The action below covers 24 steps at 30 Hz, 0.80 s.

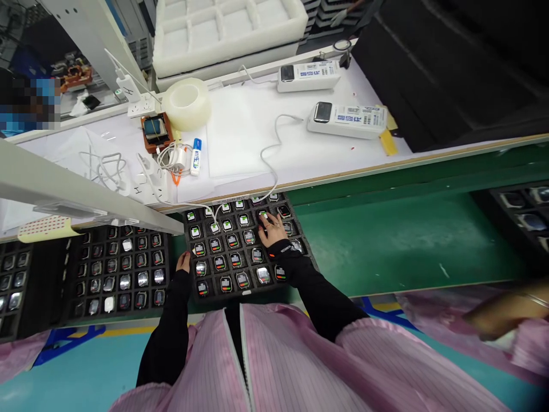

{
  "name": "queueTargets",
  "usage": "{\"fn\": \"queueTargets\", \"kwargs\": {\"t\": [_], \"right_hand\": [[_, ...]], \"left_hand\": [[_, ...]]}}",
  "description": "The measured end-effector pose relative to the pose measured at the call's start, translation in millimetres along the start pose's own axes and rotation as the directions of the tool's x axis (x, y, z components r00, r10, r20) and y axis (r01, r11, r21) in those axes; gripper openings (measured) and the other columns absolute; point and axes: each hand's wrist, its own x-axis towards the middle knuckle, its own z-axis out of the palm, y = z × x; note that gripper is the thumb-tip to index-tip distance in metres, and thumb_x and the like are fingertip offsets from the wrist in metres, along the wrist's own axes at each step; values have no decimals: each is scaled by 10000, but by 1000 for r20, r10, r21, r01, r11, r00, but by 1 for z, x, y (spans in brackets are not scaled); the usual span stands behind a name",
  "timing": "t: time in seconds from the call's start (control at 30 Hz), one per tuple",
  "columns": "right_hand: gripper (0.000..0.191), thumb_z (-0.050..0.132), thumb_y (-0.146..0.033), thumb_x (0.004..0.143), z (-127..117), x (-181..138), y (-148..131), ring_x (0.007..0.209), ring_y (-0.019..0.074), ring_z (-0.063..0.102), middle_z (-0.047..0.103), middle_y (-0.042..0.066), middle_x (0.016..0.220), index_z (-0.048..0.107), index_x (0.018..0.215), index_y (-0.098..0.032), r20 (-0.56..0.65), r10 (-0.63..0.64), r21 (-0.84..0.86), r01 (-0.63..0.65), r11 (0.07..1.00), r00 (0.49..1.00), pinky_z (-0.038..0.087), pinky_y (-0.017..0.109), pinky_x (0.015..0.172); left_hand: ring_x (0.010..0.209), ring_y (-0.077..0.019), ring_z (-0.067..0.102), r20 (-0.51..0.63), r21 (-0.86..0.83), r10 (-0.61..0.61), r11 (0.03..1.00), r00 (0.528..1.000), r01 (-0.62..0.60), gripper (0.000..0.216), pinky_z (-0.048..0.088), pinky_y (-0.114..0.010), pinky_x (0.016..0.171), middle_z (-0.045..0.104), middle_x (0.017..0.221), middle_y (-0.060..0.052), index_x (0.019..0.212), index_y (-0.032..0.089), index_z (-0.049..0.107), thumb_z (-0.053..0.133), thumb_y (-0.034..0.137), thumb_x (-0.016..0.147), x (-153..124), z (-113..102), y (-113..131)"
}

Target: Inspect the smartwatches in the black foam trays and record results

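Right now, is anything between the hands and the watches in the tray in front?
Nothing visible blocks the right hand: it is over the watches. The left hand is beside the tray's left edge. White cables cross the tray's far-left part, over watches there.

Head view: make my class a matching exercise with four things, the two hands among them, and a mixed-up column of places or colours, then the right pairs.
Column one
1. Left hand
2. Right hand
3. Tape
4. Tube

Column two
A. Pale yellow, ring-shaped
B. At the left edge of the tray
C. White with a blue cap
D. Over the right half of the tray

Right pairs: 1-B, 2-D, 3-A, 4-C
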Motion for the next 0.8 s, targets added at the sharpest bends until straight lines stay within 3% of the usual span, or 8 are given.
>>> {"fn": "queueTargets", "kwargs": {"t": [0.2, 0.47, 0.8], "right_hand": [[514, 388, -229, 834, -2, 1, 0, 1264, 285, 387, 615, 166, 1102, 496, 1311, -72, -28, 22, 32, -21, 999, 999, 188, 537, 1133], [460, 370, -255, 864, 11, -2, -27, 1256, 258, 416, 586, 173, 1174, 561, 1240, -71, -30, -80, 114, 83, 990, 996, 226, 493, 1138], [497, 387, -272, 868, 19, 12, -48, 1312, 276, 339, 638, 171, 1073, 513, 1288, -37, 75, -153, 123, 143, 982, 985, 196, 514, 1146]], "left_hand": [[1023, -202, 614, 5, 31, 1, 1000, 1000, -1, 242, 498, -309, 931, 641, 1069, -93, 1043, 177, 617, 554, 300, 844, -3, -1, 1], [1051, -207, 600, 12, -9, 34, 999, 999, -34, 221, 470, -330, 974, 641, 1076, -103, 1018, 157, 614, 550, 276, 843, -3, -1, 0], [1047, -200, 606, -14, 17, 33, 999, 999, -33, 200, 474, -322, 966, 652, 1052, -94, 993, 174, 633, 584, 268, 823, 4, -3, -6]]}}
